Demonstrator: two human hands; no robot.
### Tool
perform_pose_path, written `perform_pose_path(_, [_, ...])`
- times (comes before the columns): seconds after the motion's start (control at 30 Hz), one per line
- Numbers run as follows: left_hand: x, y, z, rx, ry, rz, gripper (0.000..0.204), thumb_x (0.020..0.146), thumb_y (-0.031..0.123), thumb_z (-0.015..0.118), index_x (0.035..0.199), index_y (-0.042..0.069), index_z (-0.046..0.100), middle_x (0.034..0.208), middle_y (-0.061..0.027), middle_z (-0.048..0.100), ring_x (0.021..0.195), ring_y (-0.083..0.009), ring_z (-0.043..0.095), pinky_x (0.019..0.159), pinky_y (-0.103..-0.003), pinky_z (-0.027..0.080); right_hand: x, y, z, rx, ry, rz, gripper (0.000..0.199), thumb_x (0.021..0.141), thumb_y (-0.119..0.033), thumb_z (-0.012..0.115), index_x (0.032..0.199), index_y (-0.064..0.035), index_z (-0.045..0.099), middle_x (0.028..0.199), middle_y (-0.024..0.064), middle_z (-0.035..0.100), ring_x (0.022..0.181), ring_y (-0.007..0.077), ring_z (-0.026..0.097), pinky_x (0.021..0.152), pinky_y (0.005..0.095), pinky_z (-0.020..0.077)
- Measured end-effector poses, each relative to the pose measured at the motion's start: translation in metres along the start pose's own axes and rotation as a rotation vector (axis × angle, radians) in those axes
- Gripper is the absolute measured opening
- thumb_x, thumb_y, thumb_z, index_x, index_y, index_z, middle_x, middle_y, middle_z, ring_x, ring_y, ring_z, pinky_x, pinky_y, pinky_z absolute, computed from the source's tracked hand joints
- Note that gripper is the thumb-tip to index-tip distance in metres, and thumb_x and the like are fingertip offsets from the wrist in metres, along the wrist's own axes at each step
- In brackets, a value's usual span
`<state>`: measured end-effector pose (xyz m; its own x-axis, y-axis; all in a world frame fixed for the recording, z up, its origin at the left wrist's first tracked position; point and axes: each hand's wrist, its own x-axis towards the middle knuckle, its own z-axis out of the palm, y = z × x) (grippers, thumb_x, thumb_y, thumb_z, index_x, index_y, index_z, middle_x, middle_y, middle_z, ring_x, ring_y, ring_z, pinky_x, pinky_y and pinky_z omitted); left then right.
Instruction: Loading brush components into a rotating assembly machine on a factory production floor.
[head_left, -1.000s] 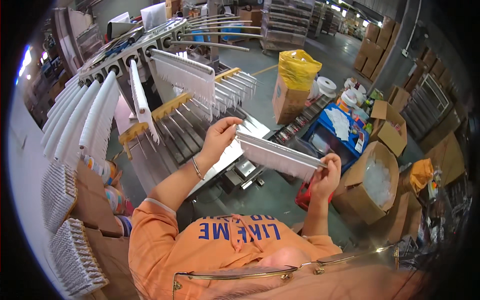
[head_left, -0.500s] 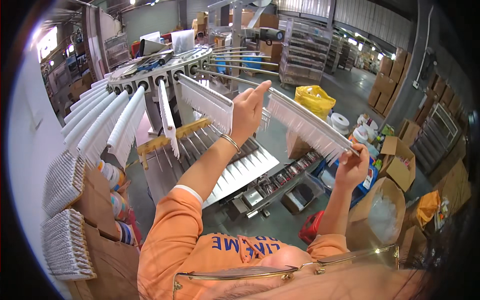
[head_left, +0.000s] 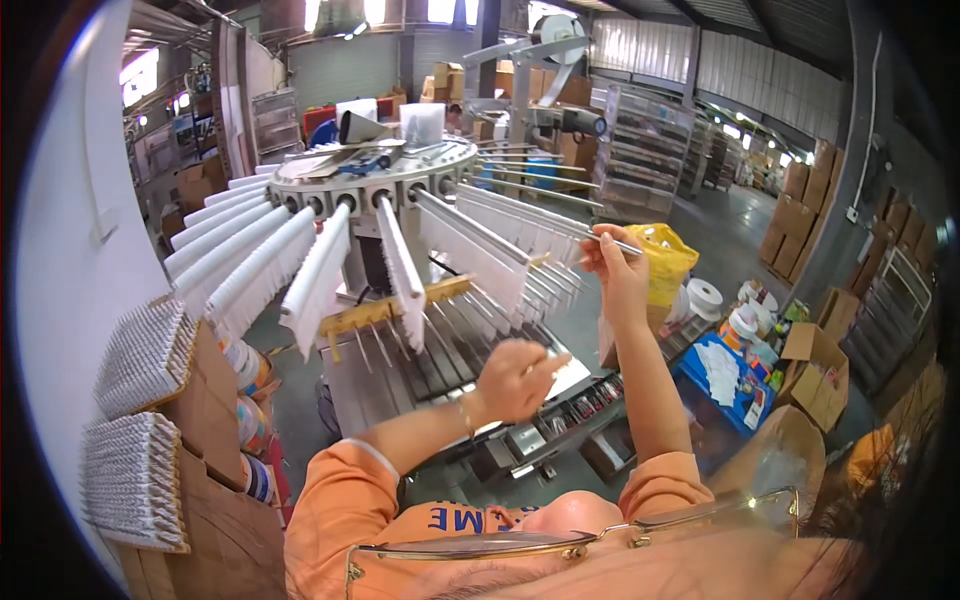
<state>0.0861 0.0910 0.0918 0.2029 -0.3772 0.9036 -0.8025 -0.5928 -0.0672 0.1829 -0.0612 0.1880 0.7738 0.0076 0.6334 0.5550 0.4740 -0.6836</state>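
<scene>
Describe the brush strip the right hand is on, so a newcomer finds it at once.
Start at the round grey carousel with white-bristled strips fanning out from its rim sockets. Follow the rightmost one, a long brush strip running toward the yellow bag. Unlike its neighbours, its outer end is pinched by the raised right hand; the left hand is away from it.

Bristle strip no longer carried in both hands above table; now mounted among other strips radiating from round carousel. Left hand off strip, dropped back, loosely curled over metal table. Right hand raised higher, pinching strip's outer rod end.
</scene>
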Motion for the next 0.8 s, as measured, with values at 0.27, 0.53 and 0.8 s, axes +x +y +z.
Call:
perform_pose_path(0.27, [-0.068, 0.016, -0.093, -0.024, -0.022, -0.061, 0.023, 0.065, 0.002, 0.064, 0.088, 0.01, 0.063, 0.066, -0.0039, 0.049, 0.056, -0.0219, 0.048, 0.048, -0.034, 0.036, 0.006, 0.028, -0.001, 0.059, 0.114, -0.108, 0.031, 0.091, -0.029, 0.046, 0.076, -0.0056, 0.058, 0.057, -0.0037, 0.041, 0.049, 0.0042, 0.034, 0.046, 0.02, 0.0265])
perform_pose_path(0.53, [-0.12, 0.005, -0.134, -0.033, -0.054, -0.191, 0.018, 0.07, 0.003, 0.061, 0.087, 0.01, 0.061, 0.07, -0.004, 0.049, 0.062, -0.0238, 0.05, 0.053, -0.034, 0.039, 0.012, 0.041, 0.027, -0.14, 0.171, -0.18, 0.039, 0.092, -0.035, 0.044, 0.062, -0.0098, 0.048, 0.054, -0.0031, 0.039, 0.047, 0.0052, 0.033, 0.043, 0.0196, 0.0247])
perform_pose_path(0.8, [-0.134, -0.011, -0.15, -0.157, -0.041, -0.252, 0.021, 0.063, 0.001, 0.064, 0.082, 0.011, 0.062, 0.07, -0.0042, 0.05, 0.059, -0.0233, 0.051, 0.051, -0.034, 0.041, 0.01, 0.04, 0.022, -0.127, 0.187, -0.21, 0.035, 0.09, -0.034, 0.049, 0.062, -0.0124, 0.05, 0.052, -0.004, 0.044, 0.042, 0.0029, 0.037, 0.037, 0.0175, 0.0246])
